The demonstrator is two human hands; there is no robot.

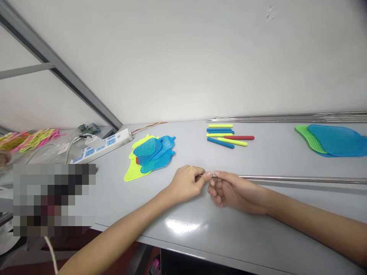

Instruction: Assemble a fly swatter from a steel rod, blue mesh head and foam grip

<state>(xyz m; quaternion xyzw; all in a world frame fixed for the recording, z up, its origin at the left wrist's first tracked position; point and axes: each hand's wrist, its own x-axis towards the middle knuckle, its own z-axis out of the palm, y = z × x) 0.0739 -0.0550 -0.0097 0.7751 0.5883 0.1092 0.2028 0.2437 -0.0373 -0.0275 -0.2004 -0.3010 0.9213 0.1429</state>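
A thin metal rod (298, 178) runs from my hands out past the right edge of the view, just above the grey table. My left hand (187, 185) pinches the rod's left end between thumb and forefinger. Right beside it, my right hand (236, 193) grips the rod near the same end, thumb on top and the other fingers curled below. Behind my left hand lies a pile of perforated fly swatter heads (155, 147) in blue and yellow, with a bit of red. Several plastic handle sleeves (226, 130) in yellow, blue and red lie behind my right hand.
A bundle of metal rods (286, 117) lies along the wall at the back right. Blue and green swatter heads (338, 139) are at the right. A white power strip (106, 145) with a plug stands at the left, near bundled coloured cords (37, 141) and a metal frame (57, 68).
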